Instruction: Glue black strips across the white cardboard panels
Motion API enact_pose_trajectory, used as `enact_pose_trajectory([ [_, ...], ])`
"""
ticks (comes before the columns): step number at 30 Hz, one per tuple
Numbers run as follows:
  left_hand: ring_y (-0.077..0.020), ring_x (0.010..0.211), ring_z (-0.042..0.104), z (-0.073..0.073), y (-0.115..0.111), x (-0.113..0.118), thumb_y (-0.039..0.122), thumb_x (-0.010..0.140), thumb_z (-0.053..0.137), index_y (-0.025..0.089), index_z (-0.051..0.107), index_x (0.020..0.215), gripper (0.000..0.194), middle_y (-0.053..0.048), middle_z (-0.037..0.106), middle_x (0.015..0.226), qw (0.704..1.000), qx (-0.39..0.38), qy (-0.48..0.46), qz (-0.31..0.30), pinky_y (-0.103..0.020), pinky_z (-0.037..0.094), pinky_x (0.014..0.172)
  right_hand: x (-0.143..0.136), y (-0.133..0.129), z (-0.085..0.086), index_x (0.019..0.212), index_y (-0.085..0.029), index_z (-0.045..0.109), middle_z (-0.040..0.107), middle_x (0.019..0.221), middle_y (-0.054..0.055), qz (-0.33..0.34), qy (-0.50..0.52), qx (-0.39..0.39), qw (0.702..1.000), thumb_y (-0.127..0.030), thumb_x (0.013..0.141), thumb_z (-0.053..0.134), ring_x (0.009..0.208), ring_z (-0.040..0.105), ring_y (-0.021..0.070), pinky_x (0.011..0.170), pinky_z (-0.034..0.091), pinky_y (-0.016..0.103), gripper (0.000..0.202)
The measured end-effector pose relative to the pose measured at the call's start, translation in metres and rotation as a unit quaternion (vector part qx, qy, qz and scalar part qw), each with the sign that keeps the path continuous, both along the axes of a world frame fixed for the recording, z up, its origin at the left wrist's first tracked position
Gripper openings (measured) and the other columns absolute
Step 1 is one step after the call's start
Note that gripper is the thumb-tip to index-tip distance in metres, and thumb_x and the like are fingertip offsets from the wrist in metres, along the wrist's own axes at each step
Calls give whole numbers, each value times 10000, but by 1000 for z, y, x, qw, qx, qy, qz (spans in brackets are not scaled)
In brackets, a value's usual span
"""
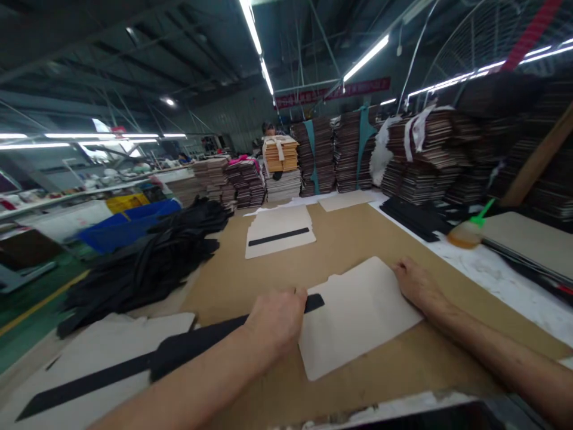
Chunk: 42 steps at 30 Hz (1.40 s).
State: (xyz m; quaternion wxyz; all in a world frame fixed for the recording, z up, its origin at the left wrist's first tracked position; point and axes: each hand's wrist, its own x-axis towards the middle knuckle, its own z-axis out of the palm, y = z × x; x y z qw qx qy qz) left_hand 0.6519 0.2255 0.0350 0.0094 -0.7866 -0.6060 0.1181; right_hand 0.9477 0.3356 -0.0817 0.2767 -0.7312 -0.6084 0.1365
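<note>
On the brown work surface in front of me lies a beige panel [353, 316] with rounded corners. My left hand [278, 319] is closed around black fabric strips [316, 302]; one strip end pokes past my fingers over the panel's left edge. Behind that hand, the wider black fabric [201, 340] trails left beneath my forearm. My right hand [416, 283] has its fingers curled in a pinch at the panel's right edge. Farther back, another beige panel [280, 230] carries a black strip across it. At lower left, more beige panels [111, 340] lie with a black strip on top.
A heap of black fabric [156, 257] lies along the left side. To the right stand a bottle with a green spout [468, 233], black strips [412, 218] and stacked boards [532, 239]. Tall stacks of dark panels [313, 158] line the back, with a person partly hidden behind them.
</note>
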Motion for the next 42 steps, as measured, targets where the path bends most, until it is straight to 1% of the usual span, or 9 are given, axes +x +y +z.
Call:
enact_pose_trajectory([
  [5,-346,887,703,-19,-98,-20,-9,673,494,162,558,1238,594,-174,656,1180,997,-68,-12,39,-489,578,747,-34,-67,3,805,-226,517,639,760,50,28,9,11,1000,-301,907,401,679,565,184,653,387,292,171],
  [10,-339,1044,670,-50,-145,-53,-14,722,439,172,438,1410,713,-182,399,1510,989,-79,-64,106,-484,541,872,-60,-125,-2,926,-214,556,660,915,96,86,7,56,995,-371,928,332,813,608,224,777,439,351,273],
  [13,-325,1040,670,-42,-164,-66,79,806,463,192,504,1356,564,-161,509,1428,976,-55,-149,151,-472,509,894,-63,-153,1,928,-200,596,646,1034,140,95,-16,142,985,-439,904,355,958,595,263,879,434,394,340],
  [15,-309,983,677,-30,-173,-70,234,861,506,189,619,1200,360,-136,673,1188,953,-52,-246,167,-436,497,864,-65,-170,8,807,-224,596,662,877,105,89,9,128,988,-499,894,360,847,609,250,798,460,367,373],
  [18,-217,770,662,-20,-173,-69,401,772,648,182,684,968,296,-50,717,844,875,-131,-425,193,-315,489,705,-79,-193,22,675,-249,541,583,615,16,103,106,46,988,-572,909,349,599,560,182,601,439,289,443],
  [22,-60,426,441,-28,-157,-66,330,611,746,159,650,916,363,32,658,662,703,-280,-606,243,-190,318,418,-118,-219,37,556,-231,425,445,525,-23,190,207,52,958,-538,958,334,519,478,124,531,408,228,514],
  [27,-41,351,407,-43,-146,-60,284,561,789,141,627,757,291,44,586,522,579,-346,-701,231,-172,246,347,-162,-239,44,1061,-245,607,632,1022,35,340,234,123,902,-329,971,418,918,625,134,799,513,206,226],
  [31,-42,326,393,-52,-148,-52,255,535,811,131,602,636,262,54,517,434,544,-356,-730,210,-170,244,328,-174,-246,40,1334,-282,495,583,1228,65,393,182,178,884,-194,967,406,1111,594,123,929,493,201,388],
  [42,-37,335,404,-60,-143,-39,272,557,827,119,619,721,306,54,514,449,519,-346,-748,227,-145,279,323,-167,-252,28,1137,-223,633,616,1174,98,295,168,294,894,-158,895,552,1033,641,174,852,543,249,263],
])
